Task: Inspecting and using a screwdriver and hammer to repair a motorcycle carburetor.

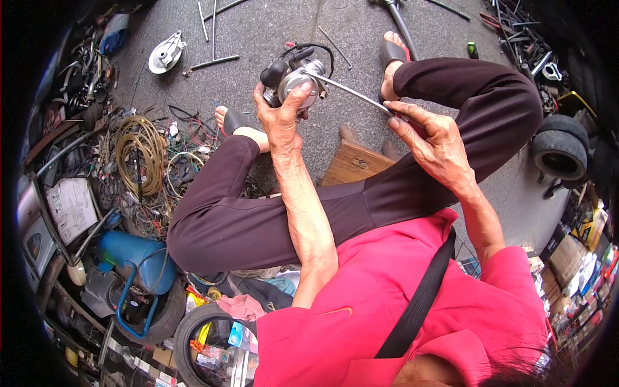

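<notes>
A carburetor-like metal part [298, 81] with black rubber pieces and a thin black hose sits in my left hand [281, 121], raised above the floor. My left fingers wrap around its near side, and the thumb presses on its round silver face. From the other side, my right hand [433, 143] grips a long, slender, slightly curved metal tool [353, 91]. Its far end touches the part near the top; the exact shape of that tip is too small to make out. My right fingers cover the tool's near end.
On the pavement lie a round silver brake-hub plate [166, 53] and a T-handle wrench [213, 62]. A wooden stool [353, 162] stands between my legs. Coiled tubing [138, 155] and tangled wires are at left, beside a blue compressor tank [137, 258]. Black tyres [560, 155] stand at right.
</notes>
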A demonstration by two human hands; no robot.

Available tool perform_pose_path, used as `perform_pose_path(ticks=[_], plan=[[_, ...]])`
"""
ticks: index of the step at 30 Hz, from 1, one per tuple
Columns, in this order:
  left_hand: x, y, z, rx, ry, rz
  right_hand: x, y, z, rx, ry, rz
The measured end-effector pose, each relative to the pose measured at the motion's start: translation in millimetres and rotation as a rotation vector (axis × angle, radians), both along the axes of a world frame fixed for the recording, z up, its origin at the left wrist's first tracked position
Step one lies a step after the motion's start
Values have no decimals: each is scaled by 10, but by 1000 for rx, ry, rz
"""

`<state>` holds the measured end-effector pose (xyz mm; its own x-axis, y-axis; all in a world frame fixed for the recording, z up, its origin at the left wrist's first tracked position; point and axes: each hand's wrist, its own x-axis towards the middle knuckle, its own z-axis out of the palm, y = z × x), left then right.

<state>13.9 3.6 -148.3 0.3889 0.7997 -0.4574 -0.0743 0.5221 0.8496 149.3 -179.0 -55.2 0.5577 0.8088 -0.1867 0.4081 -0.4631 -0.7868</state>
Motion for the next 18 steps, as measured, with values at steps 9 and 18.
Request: perform_pose_path(ticks=[9, 18], plan=[[18, -7, -7, 47, 7, 11, -38, -15, -7, 42, 8, -24], [38, -29, -3, 120, -64, 1, -3, -39, 27, -72, 212, -32]])
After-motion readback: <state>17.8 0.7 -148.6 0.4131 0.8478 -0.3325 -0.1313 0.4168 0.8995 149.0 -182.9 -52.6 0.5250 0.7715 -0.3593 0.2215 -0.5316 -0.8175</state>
